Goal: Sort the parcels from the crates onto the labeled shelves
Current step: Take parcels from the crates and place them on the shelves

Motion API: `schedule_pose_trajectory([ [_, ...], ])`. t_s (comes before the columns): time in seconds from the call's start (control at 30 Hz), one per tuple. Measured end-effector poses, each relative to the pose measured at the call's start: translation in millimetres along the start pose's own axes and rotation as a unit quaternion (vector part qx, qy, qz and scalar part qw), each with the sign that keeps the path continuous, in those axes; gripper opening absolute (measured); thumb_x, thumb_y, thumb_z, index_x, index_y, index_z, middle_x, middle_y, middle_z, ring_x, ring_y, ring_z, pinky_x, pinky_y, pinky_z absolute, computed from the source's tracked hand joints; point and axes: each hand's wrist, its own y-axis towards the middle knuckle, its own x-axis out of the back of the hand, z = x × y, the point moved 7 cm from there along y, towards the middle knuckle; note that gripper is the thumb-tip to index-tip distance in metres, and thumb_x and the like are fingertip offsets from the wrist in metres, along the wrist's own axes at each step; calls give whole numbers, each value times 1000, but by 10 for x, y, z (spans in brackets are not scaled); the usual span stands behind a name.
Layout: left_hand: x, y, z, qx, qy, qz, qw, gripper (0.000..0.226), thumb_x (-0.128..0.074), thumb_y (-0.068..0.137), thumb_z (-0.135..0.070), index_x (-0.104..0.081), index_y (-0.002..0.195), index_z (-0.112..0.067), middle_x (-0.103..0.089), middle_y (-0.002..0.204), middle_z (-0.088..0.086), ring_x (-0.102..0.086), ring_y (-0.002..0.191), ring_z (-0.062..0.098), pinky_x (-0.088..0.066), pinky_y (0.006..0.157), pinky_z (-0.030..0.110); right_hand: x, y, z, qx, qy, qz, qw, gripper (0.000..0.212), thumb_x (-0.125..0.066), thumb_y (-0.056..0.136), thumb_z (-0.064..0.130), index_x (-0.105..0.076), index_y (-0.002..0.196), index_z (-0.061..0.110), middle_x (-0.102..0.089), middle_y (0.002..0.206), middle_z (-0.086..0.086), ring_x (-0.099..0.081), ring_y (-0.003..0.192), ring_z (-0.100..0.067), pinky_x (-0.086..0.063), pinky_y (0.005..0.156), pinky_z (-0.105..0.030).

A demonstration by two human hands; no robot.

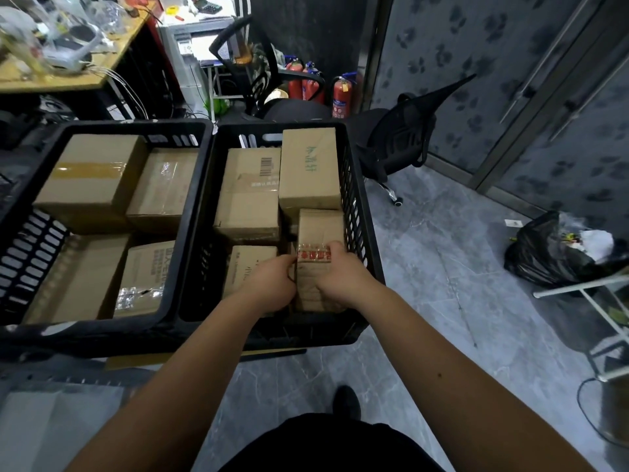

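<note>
Two black plastic crates stand side by side, the left crate [30, 253] and the right crate [360, 212], each with several brown cardboard parcels. In the right crate's near right corner a narrow parcel with red-printed tape [320, 229] stands on end. My left hand [272, 284] grips its left side and my right hand [340, 277] grips its right side, thumb over the taped top. Behind it lie a tall parcel with green lettering [309, 165] and a barcoded parcel [250, 192]. No shelves show in this view.
A cluttered wooden desk [85, 76] is at the far left. Black office chairs [398, 141] and red fire extinguishers [342, 93] stand behind the crates. A black rubbish bag [544, 253] and a white frame [585, 287] sit on the grey tiled floor at right.
</note>
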Motion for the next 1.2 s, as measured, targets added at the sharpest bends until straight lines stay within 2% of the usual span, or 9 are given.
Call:
schedule_pose_trajectory([
  [0.17,119,-17,58,3,-28,13,1000,44,-60,94,-11,-67,135,-25,-72,119,2,-66,103,21,-53,81,33,64,-90,49,10,62,3,998,72,-63,89,17,-32,153,28,-60,119,-6,-66,97,-24,-51,62,-28],
  [0.27,259,-54,82,11,-98,6,995,42,-57,99,-16,-64,139,-24,-75,109,1,-70,92,21,-60,76,36,152,-182,74,25,131,-9,991,68,-67,92,20,-36,152,31,-64,117,5,-67,103,-18,-60,82,-37],
  [0.47,462,-130,105,44,-206,-61,976,32,-55,105,-27,-64,135,-24,-73,103,1,-74,87,28,-60,66,38,284,-388,81,55,203,-28,977,88,-82,77,45,-40,153,31,-63,130,10,-64,117,-14,-56,102,-42],
  [0.67,540,-224,116,13,-334,-113,936,25,-54,107,-33,-71,124,-29,-76,106,-3,-73,96,22,-57,74,39,488,-571,84,95,300,-60,947,63,-82,87,10,-53,142,20,-65,129,5,-65,113,-7,-57,88,-22],
  [0.73,552,-259,102,1,-357,-122,926,24,-53,108,-31,-71,124,-28,-76,105,-6,-72,96,15,-53,71,28,553,-573,63,103,335,-91,932,58,-81,85,1,-61,138,14,-69,130,0,-68,116,-11,-58,97,-30],
  [0.8,537,-284,75,-6,-397,-124,909,22,-52,109,-25,-71,120,-26,-77,102,-8,-73,93,6,-52,68,20,620,-561,47,121,342,-126,923,43,-80,83,-3,-73,116,23,-76,116,3,-72,110,-11,-57,102,-39],
  [0.9,497,-287,15,-11,-445,-114,888,24,-51,108,-14,-71,118,-23,-78,107,-7,-73,103,10,-54,75,21,659,-546,93,133,340,-141,920,51,-73,82,-13,-71,102,34,-78,105,10,-73,103,-5,-58,101,-39],
  [1.07,494,-234,-50,-15,-464,-120,878,41,-48,104,-3,-72,123,-30,-77,113,-12,-69,112,12,-51,97,38,650,-494,176,157,301,-124,932,66,-67,78,-18,-68,132,21,-76,119,4,-71,111,-8,-60,97,-38],
  [1.2,514,-200,-80,-46,-485,-98,868,71,-41,83,21,-67,134,-22,-74,124,-1,-67,119,26,-56,82,32,699,-507,258,163,267,-126,942,94,-73,80,-14,-43,158,30,-66,134,10,-63,106,12,-57,80,-15],
])
